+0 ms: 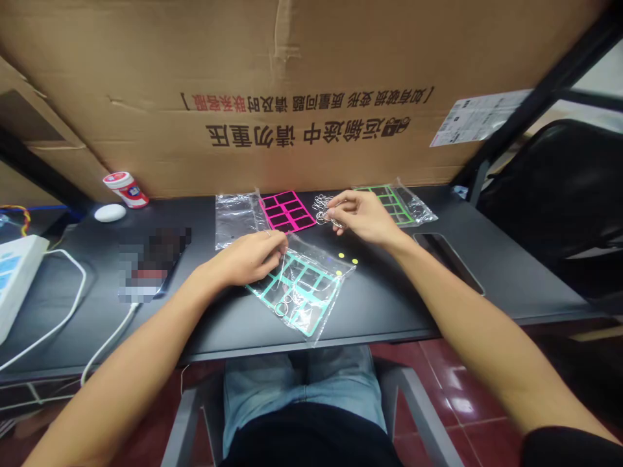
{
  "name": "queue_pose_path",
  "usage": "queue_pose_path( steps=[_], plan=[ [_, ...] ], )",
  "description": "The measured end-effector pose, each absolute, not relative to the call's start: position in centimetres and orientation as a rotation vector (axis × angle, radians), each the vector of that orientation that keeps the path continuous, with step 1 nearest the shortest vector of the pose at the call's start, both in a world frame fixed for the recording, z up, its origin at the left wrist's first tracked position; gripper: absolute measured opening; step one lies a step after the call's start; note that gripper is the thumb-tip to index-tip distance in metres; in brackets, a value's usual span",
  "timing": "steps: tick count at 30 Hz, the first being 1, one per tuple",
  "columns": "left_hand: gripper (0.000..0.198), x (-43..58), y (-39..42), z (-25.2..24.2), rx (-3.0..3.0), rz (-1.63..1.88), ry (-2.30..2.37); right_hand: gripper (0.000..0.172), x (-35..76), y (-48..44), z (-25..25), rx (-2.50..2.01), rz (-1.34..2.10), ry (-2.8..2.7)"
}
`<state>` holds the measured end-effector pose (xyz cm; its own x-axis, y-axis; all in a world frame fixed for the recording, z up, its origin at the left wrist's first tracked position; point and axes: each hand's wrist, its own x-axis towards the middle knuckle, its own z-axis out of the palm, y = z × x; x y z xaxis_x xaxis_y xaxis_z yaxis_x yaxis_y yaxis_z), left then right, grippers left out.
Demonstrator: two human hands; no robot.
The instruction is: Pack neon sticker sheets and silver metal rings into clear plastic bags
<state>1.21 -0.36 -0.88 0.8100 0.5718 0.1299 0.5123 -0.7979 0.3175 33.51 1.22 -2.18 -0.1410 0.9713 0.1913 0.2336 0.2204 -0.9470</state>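
My right hand (363, 217) is closed in a pinch on a metal ring (337, 223), just beside a small heap of silvery rings (321, 206). My left hand (257, 257) lies lower on the desk, its fingers curled round the upper left corner of a clear plastic bag (318, 324). A turquoise grid-shaped frame (291, 283) shows through that bag, with a couple of rings (281, 309) near its lower edge. Three small yellow dots (355, 261) are by the bag's right end. Behind the hands is a pink grid frame (287, 212); a green one (396, 206) sits partly behind my right hand.
A large cardboard sheet (311, 58) walls off the back of the dark desk (389, 311). An empty-looking clear bag (236, 217) lies left of the pink frame. A phone (450, 263) is under my right forearm. Left are a red-and-white tub (126, 189), a white oval object (109, 213) and a white cable (109, 340).
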Motion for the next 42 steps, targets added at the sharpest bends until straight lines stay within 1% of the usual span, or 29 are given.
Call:
queue_pose_path(
  steps=[5, 11, 17, 19, 21, 23, 24, 26, 29, 30, 32, 34, 35, 38, 40, 42],
  plan=[
    [0.013, 1.1, -0.2, -1.1, 2.734, 0.336, 0.827, 0.039, 32.3, 0.0, -1.6, -1.112, 1.174, -1.553],
    [0.013, 1.1, -0.3, -1.2, 2.755, 0.328, 0.821, 0.029, 31.1, -0.8, -1.7, -1.009, 1.354, -1.745],
    [0.014, 1.1, -0.3, -1.3, 2.761, 0.390, 0.869, 0.025, 30.2, -1.7, -2.1, -0.840, 1.569, -1.878],
    [0.014, 1.1, -0.3, -1.3, 2.759, 0.407, 0.865, 0.032, 29.7, -2.1, -2.1, -0.779, 1.723, -1.851],
    [0.015, 1.1, -0.3, -1.3, 2.754, 0.422, 0.848, 0.044, 29.4, -2.4, -2.1, -0.714, 1.867, -1.828],
    [0.016, 1.1, -0.3, -1.4, 2.750, 0.439, 0.834, 0.050, 29.5, -2.4, -2.1, -0.673, 1.882, -1.832],
    [0.016, 1.1, -0.3, -1.5, 2.751, 0.446, 0.826, 0.048, 29.8, -2.2, -2.2, -0.682, 1.810, -1.844],
    [0.015, 1.0, -0.2, -1.6, 2.754, 0.448, 0.807, 0.038, 30.7, -1.3, -2.4, -0.792, 1.500, -1.871],
    [0.015, 1.0, -0.1, -1.6, 2.759, 0.436, 0.775, 0.023, 32.7, 0.5, -3.2, -1.128, 0.735, -1.937],
    [0.015, 1.0, -0.1, -1.5, 2.761, 0.434, 0.764, 0.023, 33.4, 1.2, -3.5, -1.232, 0.488, -1.982],
    [0.015, 1.1, -0.2, -1.4, 2.768, 0.437, 0.750, 0.030, 34.5, 2.3, -4.4, -1.362, 0.212, -2.076],
    [0.016, 1.1, -0.3, -1.3, 2.773, 0.435, 0.749, 0.031, 35.1, 3.0, -5.3, -1.432, 0.100, -2.148],
    [0.016, 1.2, -0.3, -1.3, 2.777, 0.430, 0.755, 0.028, 35.2, 3.3, -5.6, -1.452, 0.075, -2.172],
    [0.016, 1.2, -0.3, -1.2, 2.783, 0.405, 0.777, 0.014, 35.1, 3.7, -6.3, -1.479, 0.059, -2.215],
    [0.016, 1.2, -0.3, -1.2, 2.784, 0.396, 0.784, 0.008, 35.1, 3.7, -6.3, -1.477, 0.075, -2.226],
    [0.016, 1.2, -0.3, -1.2, 2.782, 0.400, 0.781, 0.009, 35.1, 3.8, -6.3, -1.456, 0.074, -2.234]
  ],
)
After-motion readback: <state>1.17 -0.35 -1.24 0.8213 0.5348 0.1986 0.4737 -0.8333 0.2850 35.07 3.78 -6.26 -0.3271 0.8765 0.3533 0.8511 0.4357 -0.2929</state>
